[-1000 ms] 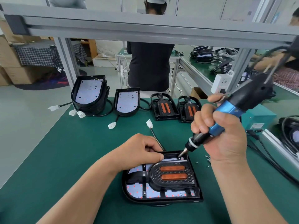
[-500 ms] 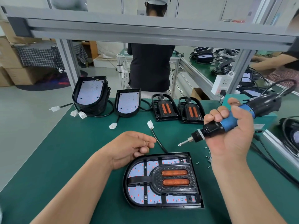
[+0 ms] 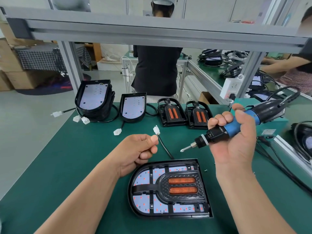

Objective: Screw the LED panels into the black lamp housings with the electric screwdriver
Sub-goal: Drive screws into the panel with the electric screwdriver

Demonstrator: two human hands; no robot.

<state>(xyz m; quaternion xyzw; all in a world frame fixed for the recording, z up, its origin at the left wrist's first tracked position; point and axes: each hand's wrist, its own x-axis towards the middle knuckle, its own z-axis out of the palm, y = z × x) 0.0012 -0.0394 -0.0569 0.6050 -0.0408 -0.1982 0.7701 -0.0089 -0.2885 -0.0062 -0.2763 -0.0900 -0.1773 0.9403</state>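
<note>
A black lamp housing point(image 3: 131, 190) lies flat on the green mat in front of me. Its white LED panel point(image 3: 143, 179) sits under a black inner frame with two orange lenses point(image 3: 182, 185). The housing's black cable point(image 3: 165, 148) runs back to a white connector point(image 3: 156, 130). My right hand point(image 3: 236, 149) grips the blue and black electric screwdriver point(image 3: 233, 128) above the housing's far right corner, bit pointing down-left. My left hand point(image 3: 140, 149) hovers above the housing's far left edge with fingers curled and thumb pressed on the forefinger. I see nothing between them.
A stack of housings with LED panels point(image 3: 94, 98) and a single one point(image 3: 133, 105) stand at the back left. Two housings with orange lenses point(image 3: 170, 114) stand at the back middle. Loose screws point(image 3: 206, 170), a teal box point(image 3: 273, 127) and cables lie right. A person stands beyond the table.
My right hand lifted the screwdriver off the housing's far corner and tilted it flatter. My left hand left the housing and rose, curling thumb to forefinger.
</note>
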